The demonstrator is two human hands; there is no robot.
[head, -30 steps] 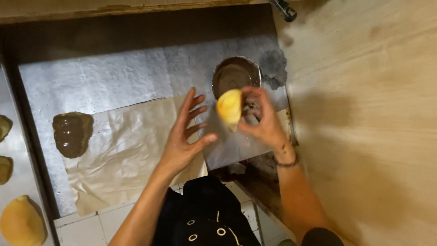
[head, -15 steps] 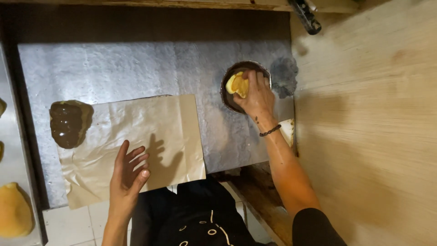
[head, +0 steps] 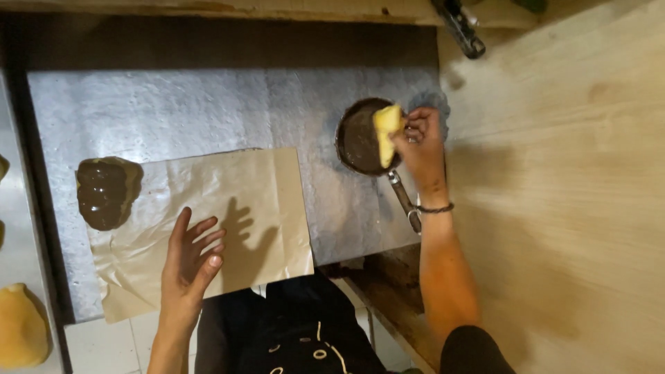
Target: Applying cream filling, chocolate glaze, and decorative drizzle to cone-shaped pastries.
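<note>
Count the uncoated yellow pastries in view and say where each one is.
2 for certain. One yellow pastry is held by the right hand over the small pan. Another lies at the bottom left corner. Slivers at the left edge may be more, cut off.

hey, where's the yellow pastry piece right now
In the head view, the yellow pastry piece is at upper right, held by the right hand over the small dark pan of chocolate on the grey metal worktop.

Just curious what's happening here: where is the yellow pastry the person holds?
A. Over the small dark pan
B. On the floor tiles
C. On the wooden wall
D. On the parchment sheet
A: the right hand holds the yellow pastry over the small dark pan.
</note>
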